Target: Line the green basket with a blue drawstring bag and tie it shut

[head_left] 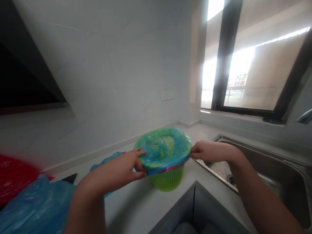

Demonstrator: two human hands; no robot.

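Observation:
A small green mesh basket (pixel 167 180) stands on the white counter (pixel 136 208). A blue plastic bag (pixel 162 148) lines it, its edge folded down over the rim. My left hand (pixel 130 165) pinches the bag's folded edge at the left side of the rim. On the right side of the rim, my right hand (pixel 207 151) grips the bag's edge with closed fingers.
A steel sink (pixel 263 169) lies right of the basket. More blue bags (pixel 34 201) and a red bag (pixel 13 177) lie at the left, with another blue bag (pixel 107 161) behind my left hand. A tiled wall with a socket (pixel 167 95) and a window (pixel 263 65) are behind.

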